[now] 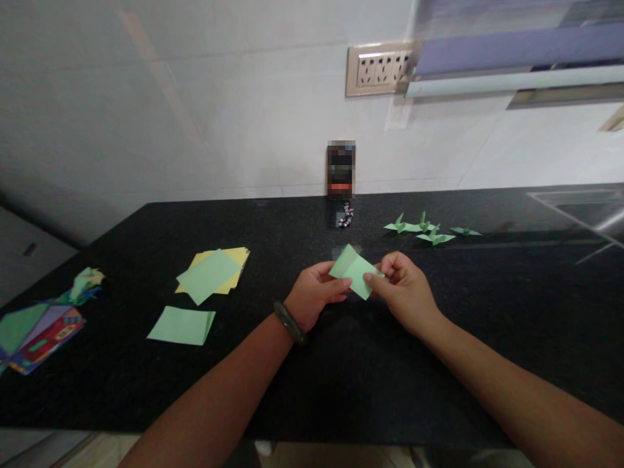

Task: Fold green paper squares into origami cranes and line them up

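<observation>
A folded light green paper (355, 270) is held above the black counter (341, 377) between both hands. My left hand (314, 296) pinches its left edge with thumb and fingers closed. Its right edge is pinched by my right hand (404, 289) in the same way. A dark bangle (288, 322) sits on my left wrist.
A stack of green and yellow paper squares (213, 273) and one folded green sheet (181, 325) lie to the left. Several green folded paper cranes (429, 231) rest at the back right. Coloured paper packs (39, 328) lie at the far left. A small dark box (341, 170) stands against the wall.
</observation>
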Motion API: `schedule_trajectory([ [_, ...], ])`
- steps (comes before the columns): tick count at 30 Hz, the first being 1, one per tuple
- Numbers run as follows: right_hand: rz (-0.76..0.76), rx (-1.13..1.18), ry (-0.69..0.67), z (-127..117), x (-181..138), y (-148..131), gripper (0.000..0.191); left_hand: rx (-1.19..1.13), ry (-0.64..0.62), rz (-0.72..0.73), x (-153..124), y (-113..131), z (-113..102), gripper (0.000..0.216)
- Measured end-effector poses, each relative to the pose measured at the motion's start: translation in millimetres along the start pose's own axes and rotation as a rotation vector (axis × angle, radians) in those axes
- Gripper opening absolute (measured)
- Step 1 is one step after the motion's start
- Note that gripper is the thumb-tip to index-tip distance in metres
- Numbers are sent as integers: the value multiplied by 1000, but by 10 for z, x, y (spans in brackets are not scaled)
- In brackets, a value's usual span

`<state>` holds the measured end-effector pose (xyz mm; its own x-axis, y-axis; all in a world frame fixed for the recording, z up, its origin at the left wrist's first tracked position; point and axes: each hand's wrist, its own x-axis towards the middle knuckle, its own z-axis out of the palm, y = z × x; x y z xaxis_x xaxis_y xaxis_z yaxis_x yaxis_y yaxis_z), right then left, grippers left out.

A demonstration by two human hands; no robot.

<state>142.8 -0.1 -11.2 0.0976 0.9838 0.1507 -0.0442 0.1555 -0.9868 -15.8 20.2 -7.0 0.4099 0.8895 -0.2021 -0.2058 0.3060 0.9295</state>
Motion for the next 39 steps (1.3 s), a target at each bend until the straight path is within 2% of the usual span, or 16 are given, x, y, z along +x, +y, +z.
schedule_trajectory([
  [5,-53,-152,-84,0,-58,0,20,93,61,34,-4,-12,19,27],
  [8,-84,-225,-163,-20,-73,-6,26,145,83,48,-3,-15,18,26],
  [10,-142,-294,-167,-52,-62,-24,25,149,84,51,-1,-16,15,25],
  [13,-373,-469,-158,-127,-20,-85,25,125,116,45,11,-20,10,25],
  [15,-606,-614,-219,-176,7,-134,37,115,157,50,23,-29,5,23],
  [16,-671,-671,-258,-195,16,-155,42,115,173,60,29,-36,1,23],
  [19,-759,-817,-368,-223,26,-183,45,128,186,87,41,-54,-11,23],
  [23,-841,-923,-390,-230,48,-156,31,77,157,49,30,-44,-14,25],
  [28,-852,-961,-345,-262,103,-140,24,-87,40,-20,4,17,-8,21],
  [32,-824,-935,-344,-257,100,-153,20,-103,19,-32,0,37,-14,17],
  [39,-548,-675,-202,-168,59,-90,13,-72,-37,6,15,1,-19,20],
])
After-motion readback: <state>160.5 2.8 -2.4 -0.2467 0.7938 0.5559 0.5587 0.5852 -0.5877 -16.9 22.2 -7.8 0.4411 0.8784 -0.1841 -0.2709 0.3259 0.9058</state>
